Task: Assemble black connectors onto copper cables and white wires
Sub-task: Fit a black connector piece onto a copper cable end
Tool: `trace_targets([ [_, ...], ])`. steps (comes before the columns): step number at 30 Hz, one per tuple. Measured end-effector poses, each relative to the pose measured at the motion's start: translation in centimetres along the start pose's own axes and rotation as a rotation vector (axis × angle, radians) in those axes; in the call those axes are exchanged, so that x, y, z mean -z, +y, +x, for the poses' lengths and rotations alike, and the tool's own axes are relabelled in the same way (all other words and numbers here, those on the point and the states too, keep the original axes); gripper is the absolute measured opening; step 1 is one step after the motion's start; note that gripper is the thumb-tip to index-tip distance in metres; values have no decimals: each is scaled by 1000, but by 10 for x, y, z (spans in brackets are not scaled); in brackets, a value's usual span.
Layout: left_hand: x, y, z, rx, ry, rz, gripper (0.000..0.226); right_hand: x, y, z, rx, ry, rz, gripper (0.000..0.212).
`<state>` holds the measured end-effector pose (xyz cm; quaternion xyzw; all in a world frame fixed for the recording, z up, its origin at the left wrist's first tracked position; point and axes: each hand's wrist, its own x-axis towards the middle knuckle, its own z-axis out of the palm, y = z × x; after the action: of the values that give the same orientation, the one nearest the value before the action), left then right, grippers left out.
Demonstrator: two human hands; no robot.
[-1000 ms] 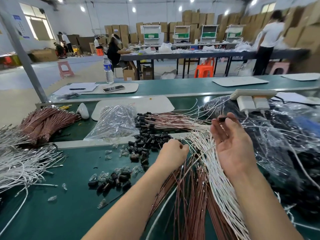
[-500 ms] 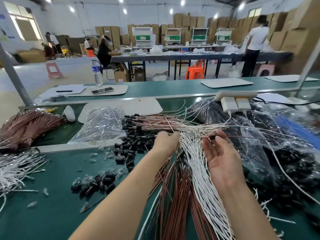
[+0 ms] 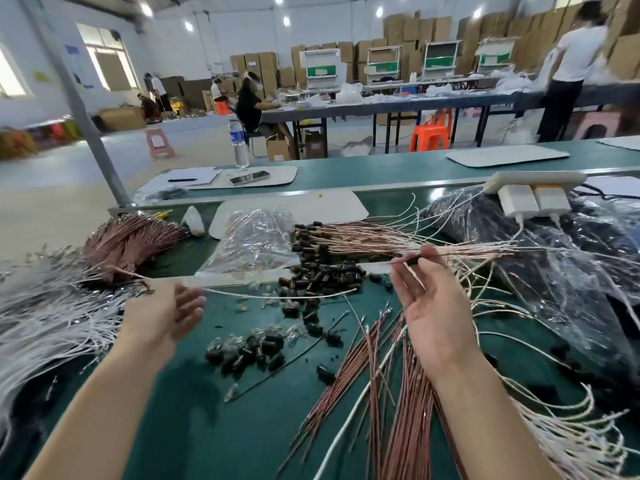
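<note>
While the left hand (image 3: 162, 315) pinches a wire (image 3: 277, 295) at one end, the wire's free length reaches rightward, just above the surface (image 3: 214, 427), toward the loose connectors (image 3: 322, 275). The right hand (image 3: 434, 306) lies palm up and nips a single connector (image 3: 412, 260) between thumb and forefinger, with the other fingers relaxed. Whether a cable is already seated in that connector cannot be told. The two held parts are well apart.

Assessment of handling:
- The wire appears light, thin and springy, and it keeps a shallow bow along its unsupported span. Gripped so far from the tip, the tip is likely to waver. A hold close behind the working end would steady it for insertion.
- The connector appears small, hard and smooth, so it is liable to slip or roll if dropped. It is best held by its sides, leaving the mouth clear.
- The copper cables (image 3: 363, 403) between the forearms lie nearly straight and look stiffer. They overlap, so each should be drawn out lengthwise by its end.
- The white wires (image 3: 52, 317) heaped at far left look tangled, and snagging is probable.
</note>
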<state>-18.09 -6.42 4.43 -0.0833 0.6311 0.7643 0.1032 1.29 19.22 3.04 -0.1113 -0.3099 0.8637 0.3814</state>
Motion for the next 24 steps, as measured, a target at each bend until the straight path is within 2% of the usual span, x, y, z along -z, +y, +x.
trace_targets([
  [2,21,-17,-2,55,12,79,28,-5,14,1,-28,10,-10,21],
  [3,27,-24,-5,21,48,154,26,-6,20,2,-41,16,-20,22],
  [6,21,-42,-19,-287,90,521,42,-4,34,4,-76,11,-35,24],
  [9,-14,-57,-32,-663,-95,894,35,2,40,6,-91,9,-49,26],
  [12,-57,-73,-29,-852,-264,1124,37,8,43,6,-107,17,-64,26],
  [17,-103,-94,-17,-966,-380,1451,38,18,44,6,-176,58,-77,27],
  [24,-119,-104,-15,-966,-313,1457,23,21,45,8,-207,95,-77,26],
])
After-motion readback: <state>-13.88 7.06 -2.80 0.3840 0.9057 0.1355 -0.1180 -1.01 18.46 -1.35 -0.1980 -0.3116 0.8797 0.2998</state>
